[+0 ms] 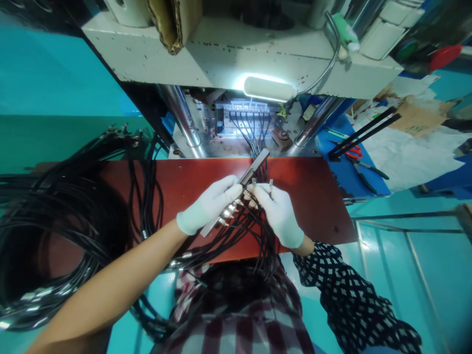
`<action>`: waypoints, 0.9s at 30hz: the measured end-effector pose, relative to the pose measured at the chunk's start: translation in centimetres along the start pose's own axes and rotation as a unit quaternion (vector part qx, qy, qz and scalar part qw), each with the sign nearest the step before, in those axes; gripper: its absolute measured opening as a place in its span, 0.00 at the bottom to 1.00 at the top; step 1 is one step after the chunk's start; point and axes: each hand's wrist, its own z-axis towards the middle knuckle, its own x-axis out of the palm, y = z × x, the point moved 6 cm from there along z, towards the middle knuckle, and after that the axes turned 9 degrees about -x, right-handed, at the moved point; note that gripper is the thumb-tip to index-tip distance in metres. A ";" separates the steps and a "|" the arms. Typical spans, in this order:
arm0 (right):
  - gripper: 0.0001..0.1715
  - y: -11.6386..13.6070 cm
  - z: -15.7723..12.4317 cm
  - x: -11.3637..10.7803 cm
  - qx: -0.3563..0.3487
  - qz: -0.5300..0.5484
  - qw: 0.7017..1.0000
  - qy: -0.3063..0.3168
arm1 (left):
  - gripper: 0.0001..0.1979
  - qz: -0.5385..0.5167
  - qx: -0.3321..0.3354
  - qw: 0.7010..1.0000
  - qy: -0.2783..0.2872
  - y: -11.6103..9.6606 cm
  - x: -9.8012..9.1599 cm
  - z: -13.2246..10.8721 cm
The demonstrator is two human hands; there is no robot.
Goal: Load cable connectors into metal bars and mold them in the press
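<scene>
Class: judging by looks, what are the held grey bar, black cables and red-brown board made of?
Grey bar: probably metal, satin finish; crisp edges and a dull sheen suggest it.
Black cables: likely rubber or plastic outside, smooth; they curve flexibly, evenly dark.
Red-brown board: perhaps laminate or painted sheet, semi-gloss; its flat face shows soft reflections.
</scene>
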 end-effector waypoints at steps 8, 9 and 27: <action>0.14 0.2 0.9 -0.9 0.017 0.059 0.997 0.043 | 0.18 -0.091 -0.013 0.995 0.044 0.4 -0.2 0.2; 0.12 0.5 1.1 -1.0 0.005 0.034 0.999 0.036 | 0.17 -0.095 -0.012 0.994 0.047 0.4 -0.1 0.2; 0.14 0.0 1.8 -1.7 -0.026 -0.116 0.983 0.140 | 0.19 0.049 -0.046 0.998 0.021 1.1 -0.1 0.1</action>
